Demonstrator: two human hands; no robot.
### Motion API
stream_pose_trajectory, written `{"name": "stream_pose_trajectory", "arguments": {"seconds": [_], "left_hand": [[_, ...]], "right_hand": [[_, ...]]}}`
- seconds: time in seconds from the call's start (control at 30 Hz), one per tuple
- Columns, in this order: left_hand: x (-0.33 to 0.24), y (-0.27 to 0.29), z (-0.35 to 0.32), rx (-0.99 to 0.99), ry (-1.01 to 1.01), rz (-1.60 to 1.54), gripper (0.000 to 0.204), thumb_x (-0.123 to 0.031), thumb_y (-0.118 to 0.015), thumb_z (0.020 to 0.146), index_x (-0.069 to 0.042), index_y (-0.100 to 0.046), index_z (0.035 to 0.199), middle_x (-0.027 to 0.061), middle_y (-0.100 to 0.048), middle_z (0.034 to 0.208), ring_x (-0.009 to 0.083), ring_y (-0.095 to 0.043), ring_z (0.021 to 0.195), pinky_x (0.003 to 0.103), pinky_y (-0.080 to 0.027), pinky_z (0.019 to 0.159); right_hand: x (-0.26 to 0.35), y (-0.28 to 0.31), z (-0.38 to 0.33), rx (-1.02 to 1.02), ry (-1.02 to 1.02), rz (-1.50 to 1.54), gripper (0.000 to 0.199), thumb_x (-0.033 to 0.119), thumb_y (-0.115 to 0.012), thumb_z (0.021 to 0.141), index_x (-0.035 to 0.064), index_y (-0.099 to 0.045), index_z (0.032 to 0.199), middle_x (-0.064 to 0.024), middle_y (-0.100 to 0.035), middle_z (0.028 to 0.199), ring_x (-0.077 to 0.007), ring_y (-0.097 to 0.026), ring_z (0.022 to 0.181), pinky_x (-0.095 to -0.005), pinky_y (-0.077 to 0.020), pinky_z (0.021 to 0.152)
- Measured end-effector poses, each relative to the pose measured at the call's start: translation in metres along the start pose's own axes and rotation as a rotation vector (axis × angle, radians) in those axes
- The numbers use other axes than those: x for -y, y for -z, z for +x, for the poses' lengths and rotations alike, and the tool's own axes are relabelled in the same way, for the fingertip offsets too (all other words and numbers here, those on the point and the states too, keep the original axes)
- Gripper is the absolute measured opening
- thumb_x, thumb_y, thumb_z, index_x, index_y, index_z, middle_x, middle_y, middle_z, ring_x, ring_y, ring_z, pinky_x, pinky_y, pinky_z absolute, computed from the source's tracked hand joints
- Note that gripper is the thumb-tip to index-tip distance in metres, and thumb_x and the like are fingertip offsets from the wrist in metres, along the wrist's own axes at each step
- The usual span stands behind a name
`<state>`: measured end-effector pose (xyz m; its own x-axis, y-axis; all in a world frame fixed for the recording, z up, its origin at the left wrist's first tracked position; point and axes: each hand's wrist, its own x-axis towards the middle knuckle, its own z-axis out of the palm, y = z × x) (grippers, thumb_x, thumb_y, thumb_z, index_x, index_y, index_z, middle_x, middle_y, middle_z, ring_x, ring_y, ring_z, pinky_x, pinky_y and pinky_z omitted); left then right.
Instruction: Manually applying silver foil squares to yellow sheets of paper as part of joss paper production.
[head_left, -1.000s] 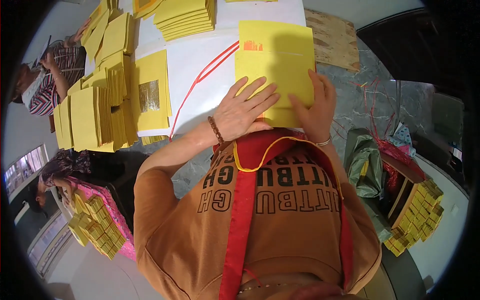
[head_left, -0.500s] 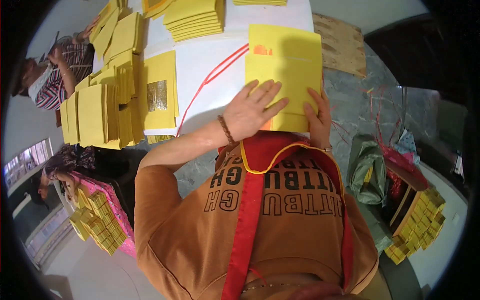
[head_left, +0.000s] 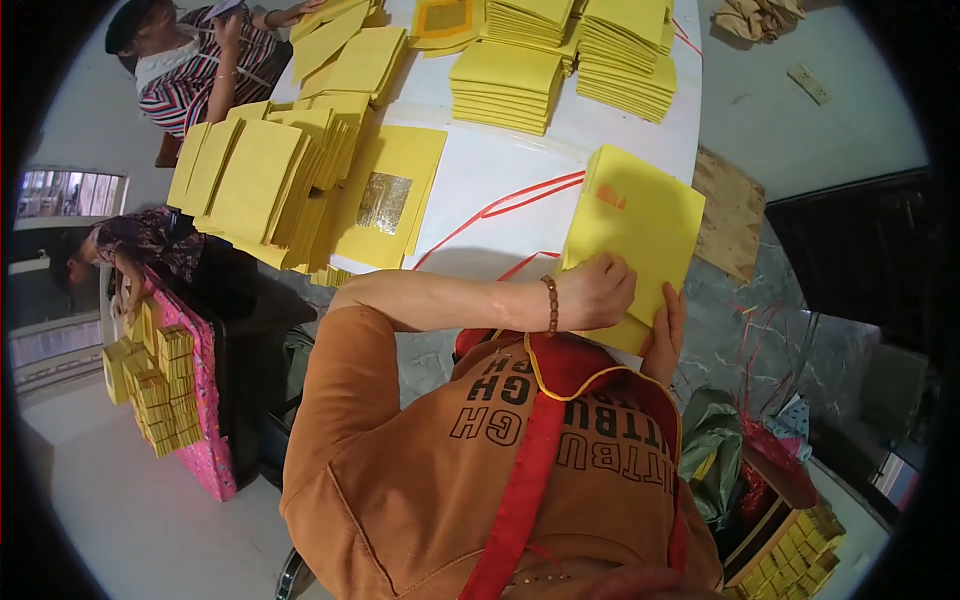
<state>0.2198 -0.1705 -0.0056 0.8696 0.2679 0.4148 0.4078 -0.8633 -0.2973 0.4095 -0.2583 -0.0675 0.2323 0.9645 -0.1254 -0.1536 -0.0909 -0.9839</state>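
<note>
A stack of yellow paper point(head_left: 640, 215) with an orange-red mark near its far left lies slanted at the table's near right. My left hand point(head_left: 597, 290), with a beaded bracelet at the wrist, rests on its near left part. The fingers are curled in, and whether they pinch anything is hidden. Against the stack's right edge, near its close corner, my right hand point(head_left: 667, 332) has its fingers stretched out. Red string point(head_left: 500, 205) runs from beneath the stack's left side across the white table point(head_left: 490, 165).
Several piles of yellow paper point(head_left: 505, 85) and upright bundles point(head_left: 255, 180) occupy the table's far and left parts. At far left a person in stripes point(head_left: 215, 70) sits; another person point(head_left: 150, 245) works by a pink-covered table point(head_left: 210, 400). A green bag point(head_left: 710, 450) lies at right.
My left hand's fingers went from spread flat to curled. The stack now lies slanted, its far end tipped leftward. My right hand stays at its right edge. The view has shifted.
</note>
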Motion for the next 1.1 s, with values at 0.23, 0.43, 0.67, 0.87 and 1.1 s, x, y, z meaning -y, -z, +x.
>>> {"name": "stream_pose_trajectory", "arguments": {"seconds": [0.23, 0.43, 0.67, 0.87, 1.1], "left_hand": [[0.089, 0.034, 0.01, -0.247, 0.174, -0.279, 0.035, -0.016, -0.056, 0.068, -0.004, -0.059, 0.1, 0.0027, -0.053, 0.074, 0.0168, -0.051, 0.069, 0.03, -0.04, 0.059], [0.206, -0.015, -0.044, -0.114, 0.391, 0.011, 0.04, -0.006, -0.052, 0.075, -0.015, -0.058, 0.113, 0.0012, -0.062, 0.109, 0.0184, -0.056, 0.098, 0.034, -0.04, 0.079], [0.27, -0.085, -0.078, 0.019, 0.482, 0.099, 0.039, -0.009, -0.052, 0.079, -0.021, -0.057, 0.115, -0.0011, -0.061, 0.109, 0.0166, -0.054, 0.101, 0.034, -0.037, 0.083], [0.289, -0.117, -0.098, 0.235, 0.501, 0.015, 0.049, -0.012, -0.053, 0.082, -0.03, -0.048, 0.127, 0.0005, -0.056, 0.121, 0.0192, -0.05, 0.11, 0.036, -0.034, 0.093], [0.284, -0.123, -0.095, 0.502, 0.588, -0.165, 0.064, 0.0, -0.052, 0.077, -0.03, -0.04, 0.133, 0.0031, -0.043, 0.136, 0.0229, -0.04, 0.123, 0.043, -0.031, 0.098]], "right_hand": [[0.032, -0.002, 0.007, -0.114, 0.01, -0.006, 0.051, 0.029, -0.039, 0.097, 0.0055, -0.026, 0.14, -0.0094, -0.03, 0.141, -0.021, -0.037, 0.124, -0.0335, -0.0337, 0.1], [0.011, 0.009, 0.017, -0.04, -0.127, 0.034, 0.052, 0.023, -0.045, 0.095, 0.0016, -0.028, 0.139, -0.0123, -0.037, 0.137, -0.02, -0.041, 0.12, -0.0334, -0.0362, 0.097], [0.016, 0.003, 0.016, -0.099, -0.201, 0.054, 0.05, 0.022, -0.046, 0.094, 0.0017, -0.032, 0.137, -0.0108, -0.038, 0.137, -0.0192, -0.043, 0.119, -0.0331, -0.038, 0.096], [0.015, 0.005, 0.016, -0.093, -0.229, 0.077, 0.05, 0.022, -0.046, 0.094, 0.0012, -0.032, 0.137, -0.012, -0.037, 0.138, -0.0197, -0.044, 0.119, -0.0326, -0.0383, 0.095], [0.016, -0.001, 0.014, -0.162, -0.258, 0.104, 0.05, 0.021, -0.047, 0.094, -0.0004, -0.032, 0.136, -0.0115, -0.04, 0.134, -0.0186, -0.045, 0.115, -0.0307, -0.0402, 0.092]]}}
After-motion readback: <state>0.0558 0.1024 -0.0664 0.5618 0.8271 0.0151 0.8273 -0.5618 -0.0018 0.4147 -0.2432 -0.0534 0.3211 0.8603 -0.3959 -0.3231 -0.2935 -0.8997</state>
